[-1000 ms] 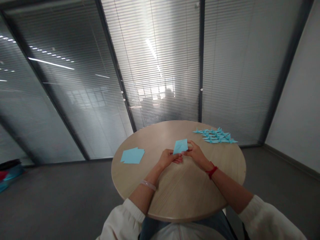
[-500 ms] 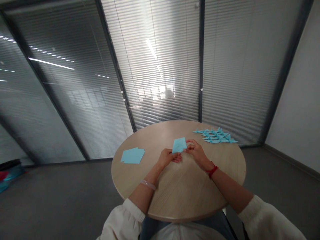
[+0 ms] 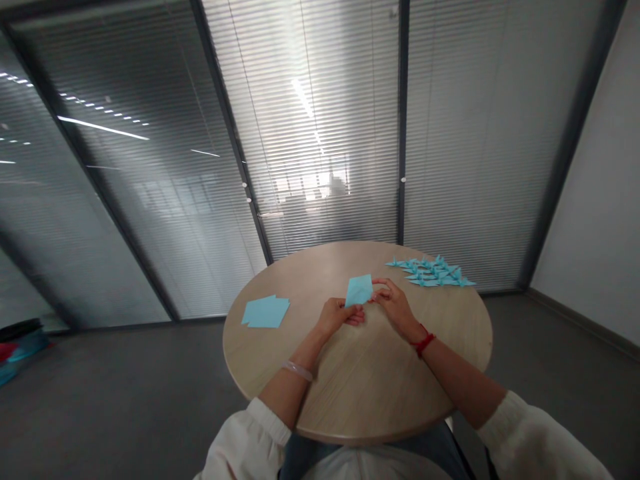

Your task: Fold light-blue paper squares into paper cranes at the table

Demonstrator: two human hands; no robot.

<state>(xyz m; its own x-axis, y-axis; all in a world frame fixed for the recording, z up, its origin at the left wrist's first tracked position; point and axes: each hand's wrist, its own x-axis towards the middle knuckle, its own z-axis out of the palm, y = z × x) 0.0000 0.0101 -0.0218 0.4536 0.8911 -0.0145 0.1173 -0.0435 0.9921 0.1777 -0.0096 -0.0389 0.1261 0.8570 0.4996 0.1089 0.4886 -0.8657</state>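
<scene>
A folded light-blue paper sheet (image 3: 359, 289) stands tilted up above the middle of the round wooden table (image 3: 360, 393). My left hand (image 3: 336, 315) pinches its lower left corner with closed fingers. My right hand (image 3: 395, 304) pinches its right edge between thumb and fingertips. Both wrists rest low over the tabletop; a pale bracelet is on the left wrist and a red band on the right.
A small stack of flat blue paper sheets (image 3: 265, 311) lies at the table's left. Several folded blue paper cranes (image 3: 433, 271) lie in a cluster at the far right. Glass walls with blinds stand behind the table; grey floor surrounds it.
The paper has shifted slightly up and left between my hands, and my right hand's fingers moved up along its right edge. The stack and cranes have not moved.
</scene>
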